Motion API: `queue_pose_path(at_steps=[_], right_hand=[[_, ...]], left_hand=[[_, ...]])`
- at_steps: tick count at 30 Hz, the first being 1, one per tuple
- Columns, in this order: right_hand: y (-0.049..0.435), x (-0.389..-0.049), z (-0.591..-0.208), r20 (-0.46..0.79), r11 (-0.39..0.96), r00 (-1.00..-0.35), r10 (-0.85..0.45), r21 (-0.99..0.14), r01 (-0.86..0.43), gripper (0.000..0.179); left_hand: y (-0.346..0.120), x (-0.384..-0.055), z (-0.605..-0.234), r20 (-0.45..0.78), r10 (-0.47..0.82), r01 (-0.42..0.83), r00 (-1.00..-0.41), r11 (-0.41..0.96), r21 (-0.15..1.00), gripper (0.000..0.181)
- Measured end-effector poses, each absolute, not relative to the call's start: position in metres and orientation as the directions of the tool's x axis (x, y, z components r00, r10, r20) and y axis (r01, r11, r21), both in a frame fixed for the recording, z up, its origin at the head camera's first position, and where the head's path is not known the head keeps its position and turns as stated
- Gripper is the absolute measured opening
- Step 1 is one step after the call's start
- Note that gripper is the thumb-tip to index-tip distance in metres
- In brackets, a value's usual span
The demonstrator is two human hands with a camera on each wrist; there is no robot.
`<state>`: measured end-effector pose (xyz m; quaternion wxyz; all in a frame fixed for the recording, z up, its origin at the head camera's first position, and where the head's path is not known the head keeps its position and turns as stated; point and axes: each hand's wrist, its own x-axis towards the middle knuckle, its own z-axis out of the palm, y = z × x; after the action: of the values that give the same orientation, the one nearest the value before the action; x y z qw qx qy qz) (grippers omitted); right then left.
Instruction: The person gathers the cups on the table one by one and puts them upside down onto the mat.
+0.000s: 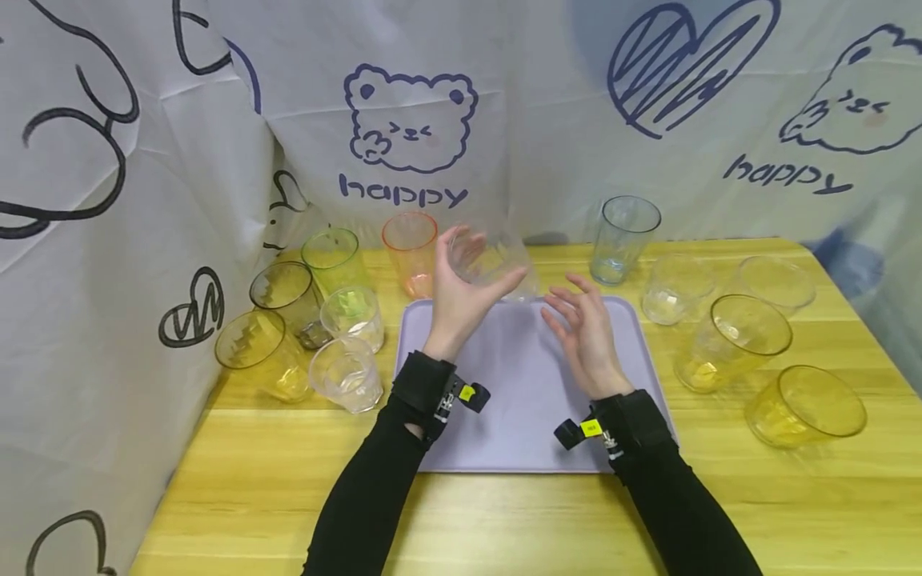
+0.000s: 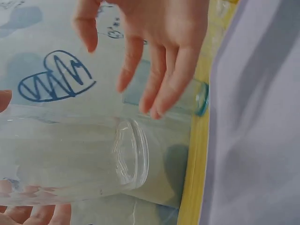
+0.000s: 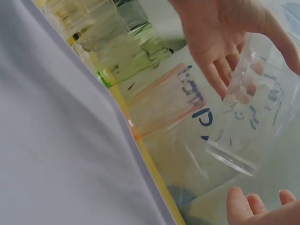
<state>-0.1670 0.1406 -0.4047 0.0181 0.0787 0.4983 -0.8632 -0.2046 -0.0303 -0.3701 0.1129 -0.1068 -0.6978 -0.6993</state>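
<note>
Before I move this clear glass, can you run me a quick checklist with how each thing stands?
1. Left hand gripping the clear glass: ok, thumb and fingers around it.
2. Glass lifted: ok, its base hangs clear of the table.
3. Right hand also supporting it: not ok, fingers apart from the glass.
4. Orange glass and blue glass upright: ok, both standing.
5. Inside of the clear glass dry: cannot tell.

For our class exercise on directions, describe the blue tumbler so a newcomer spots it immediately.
On the yellow table, find the lilac tray. Beyond its far right corner stands the blue tumbler, tinted unlike the clear tumbler on its right.
</note>
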Motion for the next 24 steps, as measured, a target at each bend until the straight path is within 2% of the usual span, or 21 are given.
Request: queue_pose_path(at_steps=[5, 14, 19, 24], right_hand=[[0.137, -0.167, -0.403, -0.165, -0.538, -0.986, -0.001, -0.831, 0.139, 0.03], [0.134, -0.162, -0.401, -0.129, -0.599, -0.982, -0.137, -0.779, 0.186, 0.026], [0.134, -0.161, -0.397, -0.095, -0.6, -0.977, -0.191, -0.776, 0.193, 0.034], [0.133, -0.162, -0.395, -0.075, -0.592, -0.973, -0.218, -0.782, 0.193, 0.035]], left_hand=[[-0.036, -0.192, -0.374, 0.27, -0.013, 0.27, -0.963, -0.121, 0.955, 0.083], [-0.039, -0.178, -0.381, 0.309, -0.011, 0.295, -0.951, -0.333, 0.896, 0.077], [-0.04, -0.177, -0.385, 0.307, -0.035, 0.293, -0.951, -0.419, 0.859, 0.092], [-0.04, -0.179, -0.388, 0.29, -0.015, 0.269, -0.957, -0.424, 0.865, 0.112]])
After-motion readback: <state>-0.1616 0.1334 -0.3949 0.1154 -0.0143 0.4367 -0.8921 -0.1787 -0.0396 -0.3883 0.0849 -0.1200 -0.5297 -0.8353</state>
